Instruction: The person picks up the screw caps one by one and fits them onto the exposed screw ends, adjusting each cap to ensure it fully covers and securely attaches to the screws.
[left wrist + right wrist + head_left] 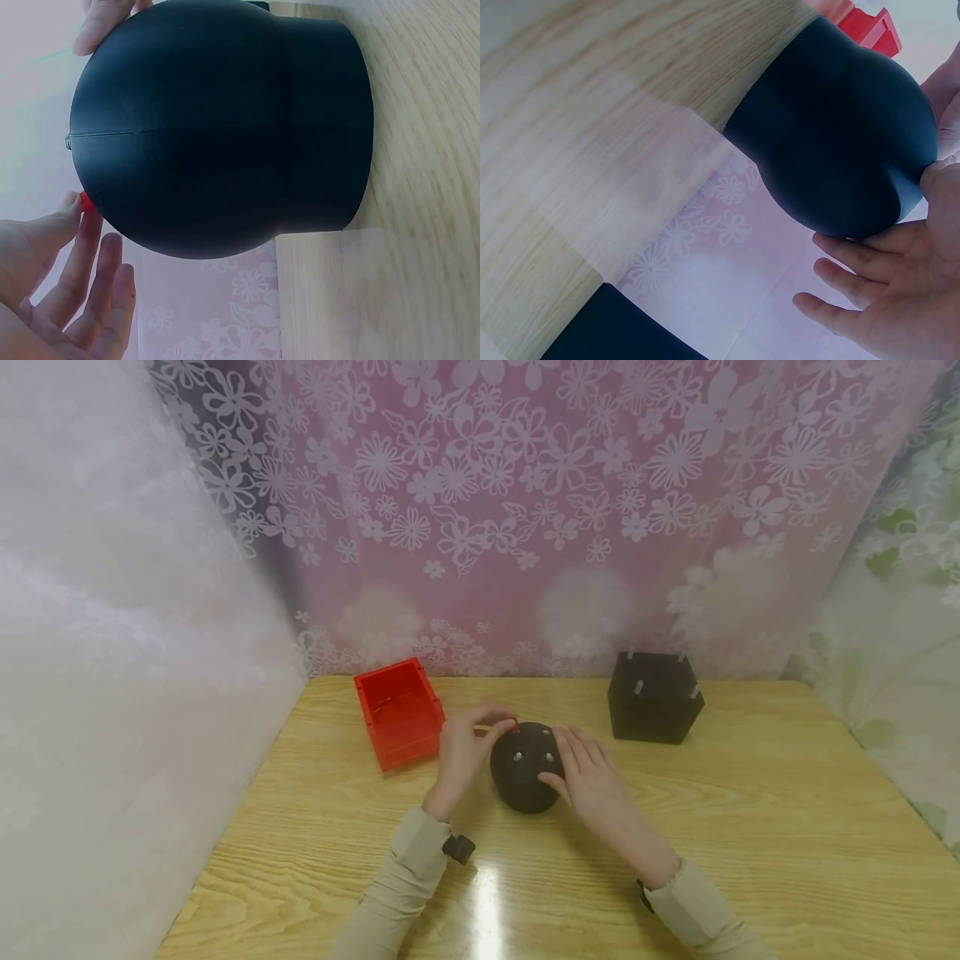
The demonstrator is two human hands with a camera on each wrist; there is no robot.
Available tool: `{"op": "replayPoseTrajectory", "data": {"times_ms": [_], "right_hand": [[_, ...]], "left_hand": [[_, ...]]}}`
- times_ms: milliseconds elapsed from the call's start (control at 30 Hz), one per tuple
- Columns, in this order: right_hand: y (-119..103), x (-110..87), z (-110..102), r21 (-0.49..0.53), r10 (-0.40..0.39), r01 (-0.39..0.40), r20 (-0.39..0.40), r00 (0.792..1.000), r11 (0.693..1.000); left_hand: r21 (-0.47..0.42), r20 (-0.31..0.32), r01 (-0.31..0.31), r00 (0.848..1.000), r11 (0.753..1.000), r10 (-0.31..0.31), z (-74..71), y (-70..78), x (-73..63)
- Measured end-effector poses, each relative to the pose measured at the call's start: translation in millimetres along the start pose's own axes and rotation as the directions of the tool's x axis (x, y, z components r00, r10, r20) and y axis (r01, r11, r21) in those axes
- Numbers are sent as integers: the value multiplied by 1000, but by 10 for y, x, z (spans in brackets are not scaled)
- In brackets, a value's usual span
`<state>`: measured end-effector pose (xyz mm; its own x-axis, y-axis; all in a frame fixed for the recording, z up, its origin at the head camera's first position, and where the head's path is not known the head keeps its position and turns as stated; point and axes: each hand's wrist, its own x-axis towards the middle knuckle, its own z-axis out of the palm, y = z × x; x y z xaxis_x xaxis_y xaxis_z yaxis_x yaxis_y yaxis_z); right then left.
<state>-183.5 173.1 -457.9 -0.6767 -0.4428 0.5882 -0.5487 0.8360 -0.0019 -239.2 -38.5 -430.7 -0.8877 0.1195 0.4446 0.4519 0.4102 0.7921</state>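
A black, ball-shaped object (525,789) with a narrower base stands on the table between both hands. Small clear pegs (518,757) stick out of its rounded top. My left hand (467,750) pinches a small red piece (87,202) between thumb and index finger, against the far left of the ball's top. In the left wrist view its other fingers hang free, off the ball. With thumb and index finger, my right hand (596,787) holds the ball's right side; the remaining fingers stretch out beyond it in the right wrist view.
Behind my left hand lies an open red bin (405,714) with small red pieces inside. A black box (654,706) with clear pegs at its top corners stands at the back right. Flowered cloth (525,527) hangs behind the wooden table (750,827).
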Motion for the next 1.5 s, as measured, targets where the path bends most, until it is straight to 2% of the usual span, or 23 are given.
{"op": "replayPoseTrajectory", "data": {"times_ms": [433,700,1100,1367,1500], "right_hand": [[-6,8,-6,7,3,-3,3,1000,1000],[-10,15,-4,12,8,-8,0,1000,1000],[-3,8,-3,11,6,-6,7,1000,1000],[5,4,15,3,-16,16,-25,1000,1000],[1,8,8,-3,-9,9,-16,1000,1000]], "left_hand": [[0,20,-13,1000,1000,13,1,-15,2],[35,28,-19,999,999,18,14,-16,-5],[74,88,-7,996,997,1,-21,17,-1],[41,114,3,993,999,-8,-53,23,3],[24,130,8,991,1000,-11,-71,20,8]]}}
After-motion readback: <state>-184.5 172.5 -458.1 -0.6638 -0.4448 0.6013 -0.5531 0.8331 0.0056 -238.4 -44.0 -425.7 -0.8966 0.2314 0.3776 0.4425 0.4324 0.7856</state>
